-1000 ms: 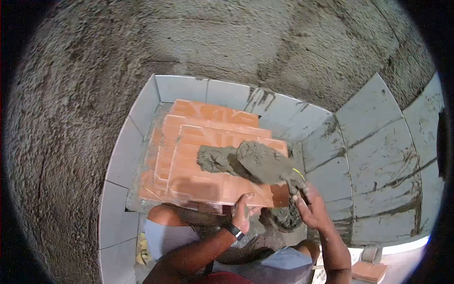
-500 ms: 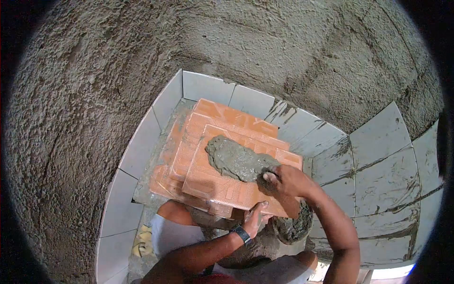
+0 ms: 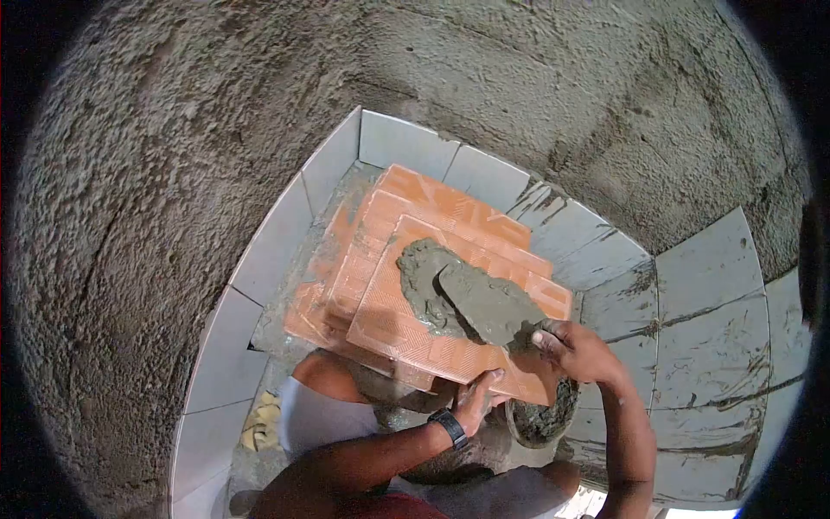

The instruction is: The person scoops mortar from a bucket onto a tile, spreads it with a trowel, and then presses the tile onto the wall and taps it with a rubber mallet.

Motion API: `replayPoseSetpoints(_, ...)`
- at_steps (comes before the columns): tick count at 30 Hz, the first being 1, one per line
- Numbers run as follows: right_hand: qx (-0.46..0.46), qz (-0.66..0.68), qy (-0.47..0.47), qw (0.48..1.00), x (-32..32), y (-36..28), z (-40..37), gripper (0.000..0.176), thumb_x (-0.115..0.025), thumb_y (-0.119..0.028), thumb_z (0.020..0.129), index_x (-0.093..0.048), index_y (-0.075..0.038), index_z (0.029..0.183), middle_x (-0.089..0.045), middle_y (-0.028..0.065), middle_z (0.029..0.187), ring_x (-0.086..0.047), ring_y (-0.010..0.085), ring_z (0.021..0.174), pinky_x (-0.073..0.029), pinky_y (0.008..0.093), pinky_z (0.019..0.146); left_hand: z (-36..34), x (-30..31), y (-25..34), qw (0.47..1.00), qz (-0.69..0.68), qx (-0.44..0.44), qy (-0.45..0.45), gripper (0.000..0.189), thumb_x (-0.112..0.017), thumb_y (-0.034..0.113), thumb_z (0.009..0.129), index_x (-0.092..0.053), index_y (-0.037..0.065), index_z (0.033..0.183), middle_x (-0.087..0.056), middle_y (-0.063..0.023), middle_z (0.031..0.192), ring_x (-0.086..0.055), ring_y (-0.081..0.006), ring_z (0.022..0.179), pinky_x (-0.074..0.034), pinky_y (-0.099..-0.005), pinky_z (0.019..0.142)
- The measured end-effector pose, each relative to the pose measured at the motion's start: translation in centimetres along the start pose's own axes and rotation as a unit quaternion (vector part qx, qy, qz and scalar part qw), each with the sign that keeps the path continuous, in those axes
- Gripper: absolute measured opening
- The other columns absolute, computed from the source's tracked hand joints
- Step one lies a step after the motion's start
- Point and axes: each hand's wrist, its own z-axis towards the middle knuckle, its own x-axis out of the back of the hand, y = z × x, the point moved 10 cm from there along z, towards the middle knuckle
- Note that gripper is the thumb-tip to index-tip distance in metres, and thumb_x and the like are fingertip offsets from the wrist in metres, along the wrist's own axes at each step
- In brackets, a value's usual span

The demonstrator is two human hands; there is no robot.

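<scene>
My right hand (image 3: 577, 351) is closed around the handle end of a trowel (image 3: 489, 303), its blade coated in wet grey mortar. The blade lies tilted over a thick patch of mortar (image 3: 418, 275) on the ribbed back of an orange-brown tile (image 3: 380, 327). At the tile's near edge, my left hand (image 3: 472, 408) grips it with the thumb on top; the fingers beneath are mostly hidden. More tiles (image 3: 458, 201) lie stacked under and behind this one, backs up. A dark watch is on my left wrist.
White wall tiles (image 3: 246, 333) line the corner below rough cement walls (image 3: 156, 216). Smeared tiles (image 3: 713, 333) stand at the right. Below my right hand is a bucket of mortar (image 3: 543, 419). A yellowish crumpled item (image 3: 262, 422) lies on the floor at left.
My right hand has drawn back to the right, and the trowel blade now shows raised over the mortar, which has a gap along the blade. My left hand still grips the tile.
</scene>
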Motion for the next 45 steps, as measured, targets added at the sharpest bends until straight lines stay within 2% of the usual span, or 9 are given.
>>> replayPoseSetpoints(5,0.009,-0.021,-0.016,1.000,0.3,-0.4,3.0,0.036,-0.054,-0.034,0.097,-0.059,0.002,0.091,-0.059,0.0195,0.075,-0.053,0.0249,0.065,-0.047,0.0391,0.067,0.5,0.5,-0.7,1.000,-0.003,0.015,0.009,0.049,-0.069,0.027,0.086,-0.051,0.003,0.125,-0.055,-0.0115,0.124,-0.057,-0.0262,0.116,-0.050,-0.0465,0.098)
replayPoseSetpoints(7,0.149,-0.032,0.024,0.988,0.8,-3.9,4.0,0.036,-0.053,-0.034,0.097,-0.059,0.001,0.093,-0.060,0.0199,0.076,-0.055,0.0297,0.066,-0.047,0.0400,0.068,0.9,1.1,-1.1,1.000,0.003,0.015,0.008,0.049,-0.069,0.028,0.086,-0.051,0.003,0.125,-0.055,-0.0112,0.124,-0.057,-0.0258,0.115,-0.050,-0.0453,0.097)
replayPoseSetpoints(17,0.044,-0.094,-0.103,0.989,0.8,-7.0,5.4,0.043,-0.049,-0.039,0.099,-0.059,0.002,0.091,-0.061,0.0229,0.078,-0.060,0.0397,0.076,-0.047,0.0451,0.072,2.1,2.9,-1.9,0.999,0.041,-0.002,0.028,0.043,-0.066,0.032,0.089,-0.056,0.005,0.121,-0.061,-0.0091,0.117,-0.062,-0.0246,0.106,-0.050,-0.0443,0.095)
replayPoseSetpoints(24,0.097,-0.148,0.052,0.983,2.2,-6.1,4.1,0.043,-0.049,-0.038,0.098,-0.063,0.003,0.093,-0.064,0.0270,0.084,-0.061,0.0445,0.084,-0.048,0.0483,0.076,1.6,2.2,-2.2,0.999,0.025,0.012,0.015,0.042,-0.065,0.031,0.090,-0.056,0.005,0.122,-0.061,-0.0075,0.118,-0.062,-0.0241,0.108,-0.050,-0.0434,0.094)
replayPoseSetpoints(29,-0.061,0.107,-0.160,0.979,-2.6,-3.9,4.6,0.050,-0.048,-0.045,0.098,-0.063,0.002,0.093,-0.064,0.0200,0.077,-0.066,0.0309,0.072,-0.049,0.0439,0.072,1.6,1.6,-1.7,0.999,0.020,0.022,-0.013,0.047,-0.067,0.029,0.088,-0.051,0.003,0.124,-0.058,-0.0107,0.120,-0.061,-0.0252,0.110,-0.051,-0.0435,0.096)
replayPoseSetpoints(33,-0.052,0.032,-0.214,0.975,-3.5,-5.8,3.9,0.055,-0.047,-0.051,0.098,-0.063,0.001,0.097,-0.064,0.0170,0.077,-0.066,0.0240,0.068,-0.050,0.0423,0.071,1.8,2.4,-2.3,0.998,0.049,0.011,0.022,0.043,-0.064,0.031,0.090,-0.056,0.006,0.124,-0.061,-0.0081,0.120,-0.062,-0.0237,0.108,-0.052,-0.0417,0.092)
replayPoseSetpoints(36,0.036,-0.027,-0.163,0.986,-3.2,-6.1,3.7,0.046,-0.051,-0.044,0.098,-0.060,0.000,0.090,-0.059,0.0122,0.067,-0.061,0.0242,0.058,-0.049,0.0385,0.060,1.7,2.0,-1.7,1.000,0.017,-0.014,0.019,0.045,-0.065,0.030,0.090,-0.054,0.005,0.125,-0.061,-0.0087,0.121,-0.063,-0.0242,0.108,-0.053,-0.0421,0.093)
replayPoseSetpoints(38,0.238,-0.177,-0.009,0.955,-1.6,-7.7,3.3,0.038,-0.052,-0.040,0.097,-0.063,-0.004,0.096,-0.064,0.0168,0.076,-0.064,0.0354,0.071,-0.050,0.0443,0.067,1.9,2.6,-2.6,0.999,-0.001,0.023,0.049,0.047,-0.065,0.030,0.089,-0.053,0.004,0.127,-0.061,-0.0090,0.121,-0.063,-0.0254,0.107,-0.052,-0.0434,0.095)
replayPoseSetpoints(45,0.122,-0.174,0.112,0.971,2.6,-4.4,3.7,0.034,-0.052,-0.037,0.097,-0.062,-0.004,0.099,-0.066,0.0159,0.078,-0.063,0.0353,0.071,-0.050,0.0451,0.069,2.1,1.8,-2.4,1.000,0.015,0.008,-0.004,0.048,-0.066,0.031,0.089,-0.053,0.004,0.126,-0.059,-0.0099,0.124,-0.062,-0.0270,0.110,-0.053,-0.0435,0.095)
